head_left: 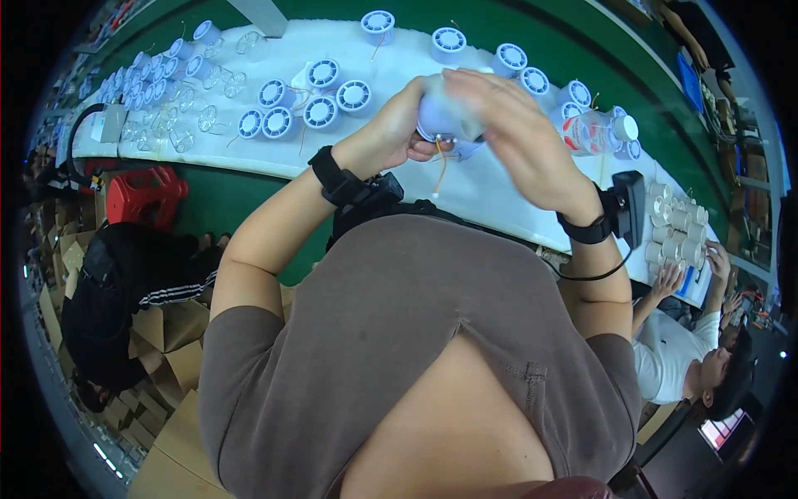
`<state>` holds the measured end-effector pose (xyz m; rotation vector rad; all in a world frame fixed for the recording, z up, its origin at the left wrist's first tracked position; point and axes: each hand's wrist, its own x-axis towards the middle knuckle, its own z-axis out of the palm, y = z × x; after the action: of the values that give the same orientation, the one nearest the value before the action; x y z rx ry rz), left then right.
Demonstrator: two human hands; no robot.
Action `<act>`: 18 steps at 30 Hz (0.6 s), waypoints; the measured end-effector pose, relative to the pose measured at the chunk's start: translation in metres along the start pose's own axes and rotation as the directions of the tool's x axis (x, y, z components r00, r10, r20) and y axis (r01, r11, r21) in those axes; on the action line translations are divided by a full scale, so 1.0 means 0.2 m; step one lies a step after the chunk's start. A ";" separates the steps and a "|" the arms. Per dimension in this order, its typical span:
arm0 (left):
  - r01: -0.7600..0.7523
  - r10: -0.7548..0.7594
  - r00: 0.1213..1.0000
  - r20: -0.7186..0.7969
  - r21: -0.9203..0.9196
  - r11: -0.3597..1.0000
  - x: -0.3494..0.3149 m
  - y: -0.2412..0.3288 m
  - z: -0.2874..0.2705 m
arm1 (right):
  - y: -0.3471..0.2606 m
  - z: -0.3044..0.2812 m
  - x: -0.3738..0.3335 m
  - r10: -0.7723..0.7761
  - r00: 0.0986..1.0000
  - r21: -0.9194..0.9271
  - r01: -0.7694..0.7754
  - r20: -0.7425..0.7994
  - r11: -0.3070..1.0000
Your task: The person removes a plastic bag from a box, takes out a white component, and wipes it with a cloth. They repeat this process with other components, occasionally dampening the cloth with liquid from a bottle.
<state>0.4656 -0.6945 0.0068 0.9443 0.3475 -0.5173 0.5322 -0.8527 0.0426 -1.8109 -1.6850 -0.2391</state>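
My left hand (409, 125) is closed around a pale blue-white round plastic housing (434, 116) above the white-covered table (366, 154). A thin yellowish wire with a small white connector (435, 195) hangs from the housing's near side. Over its right side and top is my right hand (524, 125), smeared by motion, so its grip does not show. A greyish-white blur between the hands hides part of the housing. Left of my hands stand several similar housings with slotted round tops (322, 112), some with thin wires beside them.
Further slotted housings (509, 58) line the table's far side and right. A clear bottle with a white cap (594, 133) lies among them. Clear plastic parts (181, 125) sit at left, near a red stool (145, 195). At right, another person's hands (667, 281) are beside cream cylinders (677, 229).
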 end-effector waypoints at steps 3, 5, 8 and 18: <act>0.115 -0.115 0.993 -0.001 0.084 0.990 0.01 0.01 -0.02 | 0.01 0.02 -0.02 0.152 0.988 0.079 -0.154 0.029 0.985; 0.167 -0.167 0.986 -0.007 0.126 0.978 0.02 0.02 -0.03 | 0.02 0.03 -0.04 0.290 0.955 0.146 -0.297 0.068 0.944; 0.061 -0.076 0.989 0.126 0.123 0.991 0.04 0.00 -0.08 | 0.04 0.05 -0.06 0.467 0.874 0.230 -0.486 0.134 0.843; -0.435 0.852 0.303 0.426 0.858 -0.274 0.10 0.07 -0.12 | 0.10 0.28 -0.24 0.298 0.734 0.608 -0.193 0.610 -0.770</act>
<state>0.4885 -0.6725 -0.0071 2.2765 -0.3660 0.8381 0.5284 -0.8609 -0.0329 -0.4002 -0.0765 1.3550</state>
